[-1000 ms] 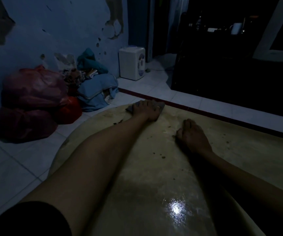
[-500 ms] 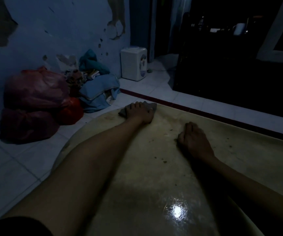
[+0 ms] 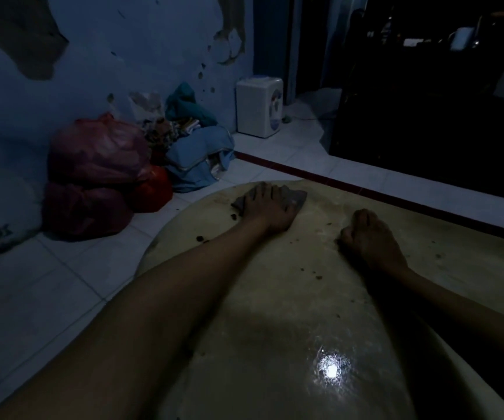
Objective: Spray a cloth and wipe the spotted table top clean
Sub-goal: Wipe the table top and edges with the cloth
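Cloth [image 3: 297, 197] lies at the far rim of the table [image 3: 275, 298], pinned flat under our left hand [image 3: 270, 210]. Our fingers [image 3: 264, 192] there are stretched out straight and slightly spread, pressing down on the fabric rather than gripping it; grey corners of it poke out on both sides of the hand. From those fingers the left arm runs back long and nearly straight across the tabletop toward us. Our right hand [image 3: 370, 237] rests on the table to the right, apart from the cloth, its fingers bent under at the knuckles and holding nothing that we can see. Dark crumbs [image 3: 199, 237] dot the surface around both hands. On the tiled floor beyond sit red bags [image 3: 93, 174] and a white dispenser [image 3: 259, 106].
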